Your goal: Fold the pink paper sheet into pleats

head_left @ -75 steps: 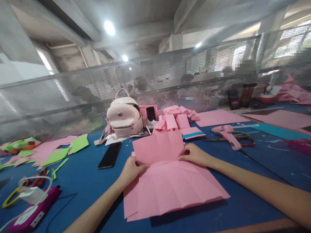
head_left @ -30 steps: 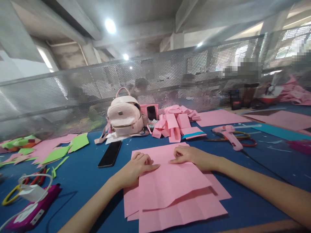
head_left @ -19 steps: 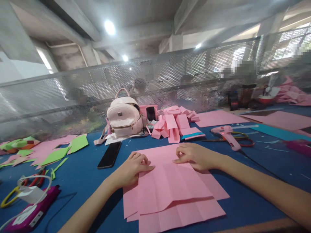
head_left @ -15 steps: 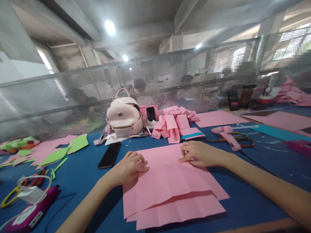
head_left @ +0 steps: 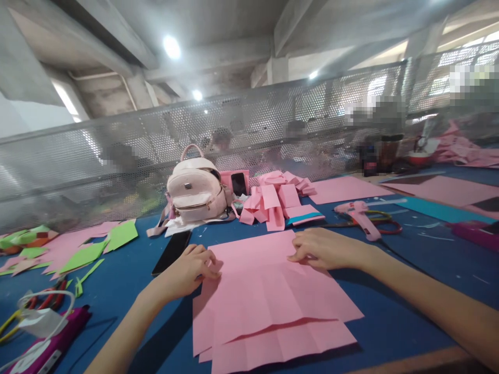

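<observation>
In front of me a pink sheet of paper (head_left: 255, 291) with faint crease lines lies over more pink sheets (head_left: 296, 345), whose edges stick out below and at the sides. My left hand (head_left: 193, 271) is at the sheet's left edge, fingers curled and thumb lying on the paper. The edge at those fingers is partly hidden. At the upper right edge, my right hand (head_left: 322, 248) grips the same sheet, with its thumb and bent fingers closed on it.
Behind the paper lie a black phone (head_left: 171, 252), a cream backpack (head_left: 197, 189) and a heap of folded pink strips (head_left: 275, 200). A pink glue gun (head_left: 360, 218) rests on scissors at right. Left are green paper scraps (head_left: 83, 256) and a purple power strip (head_left: 64, 332).
My left hand has slid left across the paper to its edge. The right hand keeps its place on the sheet. The whole view has shifted slightly.
</observation>
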Demonstrator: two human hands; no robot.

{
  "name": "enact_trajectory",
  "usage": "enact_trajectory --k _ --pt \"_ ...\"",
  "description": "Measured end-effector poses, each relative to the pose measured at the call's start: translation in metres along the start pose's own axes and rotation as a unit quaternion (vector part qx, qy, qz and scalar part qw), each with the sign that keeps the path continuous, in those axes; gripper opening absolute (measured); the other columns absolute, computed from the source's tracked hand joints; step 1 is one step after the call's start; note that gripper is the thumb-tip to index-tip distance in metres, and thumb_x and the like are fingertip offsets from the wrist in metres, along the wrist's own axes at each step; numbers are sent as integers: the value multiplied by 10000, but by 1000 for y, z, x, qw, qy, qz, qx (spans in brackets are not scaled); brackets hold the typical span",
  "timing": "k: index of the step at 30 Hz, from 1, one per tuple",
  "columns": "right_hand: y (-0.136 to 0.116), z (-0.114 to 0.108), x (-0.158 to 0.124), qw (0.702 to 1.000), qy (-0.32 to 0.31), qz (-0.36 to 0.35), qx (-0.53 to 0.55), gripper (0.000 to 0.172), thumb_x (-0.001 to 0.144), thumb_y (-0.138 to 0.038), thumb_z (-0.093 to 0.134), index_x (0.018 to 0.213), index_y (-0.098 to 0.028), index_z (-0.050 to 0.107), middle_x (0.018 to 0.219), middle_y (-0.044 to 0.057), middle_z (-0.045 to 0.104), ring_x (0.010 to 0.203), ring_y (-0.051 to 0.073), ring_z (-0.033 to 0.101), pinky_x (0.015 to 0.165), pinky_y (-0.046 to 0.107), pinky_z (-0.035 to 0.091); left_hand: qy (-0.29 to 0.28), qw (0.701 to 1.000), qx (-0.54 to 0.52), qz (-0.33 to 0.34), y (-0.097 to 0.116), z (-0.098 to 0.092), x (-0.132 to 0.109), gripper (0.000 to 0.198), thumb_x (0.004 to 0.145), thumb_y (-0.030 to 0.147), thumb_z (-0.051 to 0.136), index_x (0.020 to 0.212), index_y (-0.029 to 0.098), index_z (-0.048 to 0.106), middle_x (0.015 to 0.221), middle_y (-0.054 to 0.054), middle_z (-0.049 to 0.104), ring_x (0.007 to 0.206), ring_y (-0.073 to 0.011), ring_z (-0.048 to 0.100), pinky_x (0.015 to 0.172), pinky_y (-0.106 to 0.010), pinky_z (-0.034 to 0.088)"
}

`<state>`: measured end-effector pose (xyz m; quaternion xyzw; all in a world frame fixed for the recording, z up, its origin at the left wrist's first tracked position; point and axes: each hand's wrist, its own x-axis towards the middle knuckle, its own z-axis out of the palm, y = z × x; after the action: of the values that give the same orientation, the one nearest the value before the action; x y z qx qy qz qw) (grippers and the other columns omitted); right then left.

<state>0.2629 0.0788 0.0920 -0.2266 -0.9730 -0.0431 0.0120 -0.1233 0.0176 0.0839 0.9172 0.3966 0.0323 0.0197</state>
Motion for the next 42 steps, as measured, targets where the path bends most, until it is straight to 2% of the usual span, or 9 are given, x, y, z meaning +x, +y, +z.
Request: enact_trajectory --k 4,10,14,18,23,30,35,40,42 --pt "-2 3 1 1000 13 7 2 310 808 -66 538 946 -241 754 776 39 633 773 200 589 611 291 338 9 999 -36 -12 -2 2 1 441 756 -28 575 968 312 758 1163 -18 673 1074 -238 554 966 -423 338" --pt "-7 8 5 999 32 14 23 571 699 -97 568 1261 -167 636 1071 112 628 940 254 605 807 353 475 13 990 -141 -16 4 7 6 760 709 -14 562 1393 315 540 1322 -32 622 1227 -235 537 1042 -388 405" --pt "-11 9 7 995 39 -16 87 693 707 -81 554 1388 -206 552 1235 122 601 1116 276 584 968 403 472 8 980 -199 4 16 5 10 635 778 33 555 1342 321 602 1326 -38 620 1224 -228 552 1040 -366 423" --pt "-12 13 9 987 69 -42 136 766 688 -16 506 1412 -263 538 1272 106 595 1138 262 589 971 408 486 22 969 -246 14 18 6 12 558 851 47 499 1316 328 629 1278 -42 638 1186 -203 576 1021 -348 441" --pt "-12 22 14 986 114 -65 101 752 731 17 441 1447 -206 499 1273 146 619 1178 286 572 967 460 492 75 951 -300 -8 10 22 17 579 793 -21 408 1215 250 697 1213 -51 674 1139 -191 611 1002 -334 457" --pt "-14 28 20 987 111 -90 67 871 623 31 448 1478 -137 429 1372 153 592 1270 308 505 1028 519 443 155 916 -362 -75 2 49 28 576 721 22 382 1145 181 738 1197 -68 715 1154 -222 632 1056 -377 434" --pt "-20 28 22 978 117 -88 147 785 683 -70 532 1464 -114 457 1353 195 586 1238 338 527 1028 525 431 163 902 -388 -96 2 53 28 594 690 55 388 1149 188 742 1212 -48 717 1188 -232 622 1102 -405 396" --pt "-20 35 24 935 130 -16 330 388 940 -335 509 1266 -200 669 1187 139 692 1101 285 631 975 453 486 161 890 -417 -96 9 50 28 578 710 72 407 1167 203 734 1239 -42 705 1205 -239 608 1125 -424 367" --pt "-17 41 23 923 153 31 352 414 986 -448 452 1195 -198 707 1163 138 712 1093 292 652 961 449 515 159 883 -432 -91 12 48 27 562 736 83 437 1208 214 713 1289 -42 679 1242 -249 581 1139 -434 344"
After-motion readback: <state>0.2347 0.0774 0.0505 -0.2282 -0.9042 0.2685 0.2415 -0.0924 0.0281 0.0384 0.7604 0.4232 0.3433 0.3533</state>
